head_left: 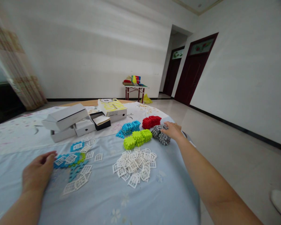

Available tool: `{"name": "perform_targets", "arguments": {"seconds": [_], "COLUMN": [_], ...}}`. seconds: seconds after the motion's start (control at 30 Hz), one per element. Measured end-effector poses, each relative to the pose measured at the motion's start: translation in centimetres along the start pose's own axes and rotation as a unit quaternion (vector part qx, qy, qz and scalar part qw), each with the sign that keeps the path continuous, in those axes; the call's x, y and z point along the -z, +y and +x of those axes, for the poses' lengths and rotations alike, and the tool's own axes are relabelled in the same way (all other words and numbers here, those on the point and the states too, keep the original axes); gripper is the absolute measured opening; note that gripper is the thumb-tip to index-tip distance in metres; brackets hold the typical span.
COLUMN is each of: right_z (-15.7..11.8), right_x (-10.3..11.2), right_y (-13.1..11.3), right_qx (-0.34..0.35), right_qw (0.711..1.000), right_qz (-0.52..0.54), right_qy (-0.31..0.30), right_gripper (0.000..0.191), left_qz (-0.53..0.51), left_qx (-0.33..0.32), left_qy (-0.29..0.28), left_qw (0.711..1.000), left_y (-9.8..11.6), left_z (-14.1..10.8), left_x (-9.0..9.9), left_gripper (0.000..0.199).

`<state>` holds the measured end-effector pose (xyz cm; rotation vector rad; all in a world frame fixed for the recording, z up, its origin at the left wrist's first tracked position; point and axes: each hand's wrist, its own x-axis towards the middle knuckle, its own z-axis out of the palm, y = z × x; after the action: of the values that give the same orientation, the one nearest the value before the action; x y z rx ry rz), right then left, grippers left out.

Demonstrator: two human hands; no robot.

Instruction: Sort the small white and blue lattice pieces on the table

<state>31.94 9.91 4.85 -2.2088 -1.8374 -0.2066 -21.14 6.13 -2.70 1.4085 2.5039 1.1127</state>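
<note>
My left hand [38,170] is beside flat blue toothed pieces [61,164] at the left, its fingers closed together; anything between them is hidden. A yellow-green toothed piece [81,158] and small white lattice window pieces [71,158] lie on and around the blue ones. At the right, my right hand [174,130] reaches over a stack of grey toothed pieces [163,137], thumb and fingers apart, touching its back edge. Next to the grey stack are red [151,121], lime green [138,139] and blue stacks [131,126]. A pile of white window pieces [134,164] lies in front.
Several white boxes [66,115], a black open box [100,122] and a yellow-and-white box [115,109] stand toward the table's back. A light blue cloth [96,200] covers the front. The table edge drops off just right of the grey pieces. A small table [134,86] stands by the wall.
</note>
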Motion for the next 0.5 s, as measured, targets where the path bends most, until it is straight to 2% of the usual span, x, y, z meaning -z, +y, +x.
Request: {"name": "perform_targets", "arguments": {"seconds": [0.5], "right_z": [0.36], "right_x": [-0.5], "right_y": [0.05], "right_qx": [-0.018], "right_qw": [1.0], "right_qz": [-0.001], "right_qy": [-0.014], "right_gripper": [0.047], "left_qz": [-0.014], "left_qx": [0.002], "left_qy": [0.004], "left_qw": [1.0], "left_y": [-0.42], "left_z": [0.11], "left_x": [-0.44], "left_gripper": [0.035]}}
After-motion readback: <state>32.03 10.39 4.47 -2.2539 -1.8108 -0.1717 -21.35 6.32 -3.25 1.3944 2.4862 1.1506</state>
